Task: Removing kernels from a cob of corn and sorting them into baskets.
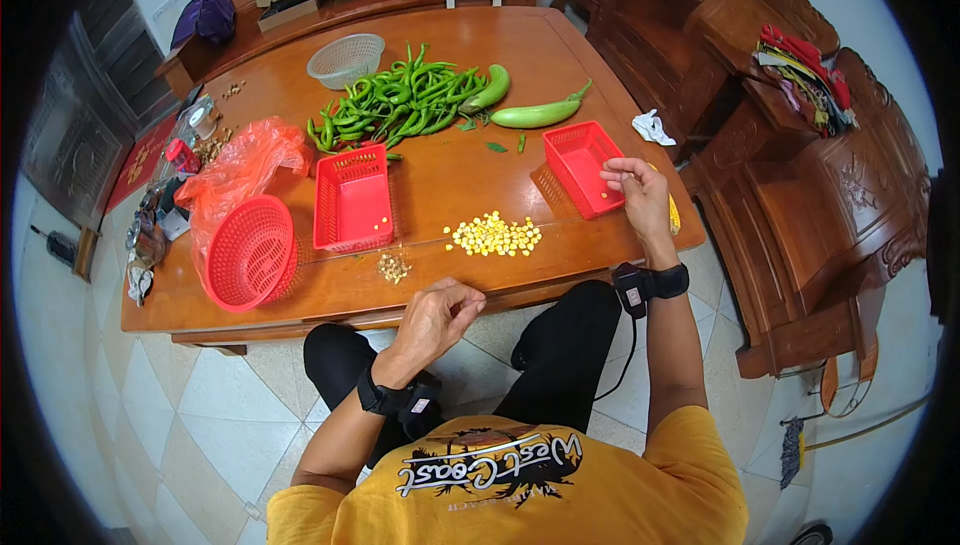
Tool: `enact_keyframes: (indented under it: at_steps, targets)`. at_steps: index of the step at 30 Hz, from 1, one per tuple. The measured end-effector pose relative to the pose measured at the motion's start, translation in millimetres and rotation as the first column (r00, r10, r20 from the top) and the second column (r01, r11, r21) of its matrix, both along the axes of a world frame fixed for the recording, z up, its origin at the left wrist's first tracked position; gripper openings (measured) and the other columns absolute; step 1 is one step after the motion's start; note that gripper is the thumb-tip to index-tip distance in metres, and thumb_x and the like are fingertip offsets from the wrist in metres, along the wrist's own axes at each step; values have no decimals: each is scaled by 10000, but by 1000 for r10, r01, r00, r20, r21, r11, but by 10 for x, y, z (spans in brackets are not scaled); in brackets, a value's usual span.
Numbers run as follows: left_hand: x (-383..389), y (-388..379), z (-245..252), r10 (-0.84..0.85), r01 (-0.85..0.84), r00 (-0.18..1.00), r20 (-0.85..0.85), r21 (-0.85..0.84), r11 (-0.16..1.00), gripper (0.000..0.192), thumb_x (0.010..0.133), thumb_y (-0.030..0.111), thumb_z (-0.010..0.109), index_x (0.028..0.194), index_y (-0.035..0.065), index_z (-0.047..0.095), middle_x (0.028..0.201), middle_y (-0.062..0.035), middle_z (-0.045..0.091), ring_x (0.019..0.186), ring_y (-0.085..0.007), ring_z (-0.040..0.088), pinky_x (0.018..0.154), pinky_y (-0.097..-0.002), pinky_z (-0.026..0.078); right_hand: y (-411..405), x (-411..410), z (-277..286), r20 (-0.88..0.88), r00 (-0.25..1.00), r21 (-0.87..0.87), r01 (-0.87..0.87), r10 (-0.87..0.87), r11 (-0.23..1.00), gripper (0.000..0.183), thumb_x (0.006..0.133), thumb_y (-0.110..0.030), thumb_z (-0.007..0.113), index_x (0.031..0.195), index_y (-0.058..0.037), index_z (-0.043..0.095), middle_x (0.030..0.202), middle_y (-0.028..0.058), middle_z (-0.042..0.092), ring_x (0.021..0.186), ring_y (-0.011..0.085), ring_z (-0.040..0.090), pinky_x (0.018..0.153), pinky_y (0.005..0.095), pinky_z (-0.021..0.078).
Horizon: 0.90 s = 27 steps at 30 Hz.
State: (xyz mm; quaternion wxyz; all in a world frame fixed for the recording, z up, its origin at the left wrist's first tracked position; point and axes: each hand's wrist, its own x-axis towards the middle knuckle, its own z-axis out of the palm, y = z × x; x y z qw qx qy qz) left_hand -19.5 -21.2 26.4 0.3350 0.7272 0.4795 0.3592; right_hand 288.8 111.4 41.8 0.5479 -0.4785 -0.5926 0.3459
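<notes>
My right hand [637, 189] is over the near right corner of a red plastic basket [574, 140], fingers loosely bent and apart. A yellow corn kernel [604, 195] shows just below its fingertips. My left hand [439, 320] is at the table's front edge, fingers curled and thumb tip close to the index finger; whether something small is between them is hidden. Beyond it lies a spread of loose corn kernels [493, 235]. A small heap of pale brown bits [394, 267] is to their left. Another red basket [352, 204] holds a few kernels. A corn cob [674, 215] lies partly behind my right hand.
Green chili peppers [405, 99] are piled mid-table beside two pale green eggplants [536, 114]. A grey colander [346, 61] is behind them. At left are a round red basket [251, 254], an orange plastic bag [244, 170] and jars. Crumpled tissue [652, 127] lies near the right edge.
</notes>
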Motion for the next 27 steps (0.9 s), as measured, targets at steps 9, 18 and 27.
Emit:
enact_keyframes:
  at_steps: [9, 18, 27]
  targets:
    - [4, -7, -37, -15, 14, 1000, 26, 10, 1000, 100, 797, 55, 648, 851, -27, 669, 743, -162, 616, 613, -264, 598, 548, -330, 463, -40, -4, 51, 202, 976, 20, 83, -85, 996, 213, 861, 46, 491, 1032, 13, 613, 937, 79, 645, 819, 111, 593, 744, 214, 464]
    - [-5, 0, -109, -34, 42, 994, 105, -77, 996, 105, 821, 78, 663, 868, -15, 675, 694, -63, 575, 570, -104, 519, 503, -257, 415, -396, -633, -142, 396, 910, 73, -165, 123, 984, 156, 787, 16, 623, 942, 12, 630, 820, 113, 662, 705, 162, 637, 615, 269, 503]
    - [-72, -43, -141, -25, 40, 992, 123, -117, 992, 118, 832, 90, 656, 875, -19, 673, 691, -50, 575, 564, -86, 500, 502, -243, 406, -330, -933, -350, 626, 767, 102, -258, 140, 961, 144, 759, 11, 604, 902, 17, 619, 797, 178, 628, 750, 315, 621, 660, 370, 500]
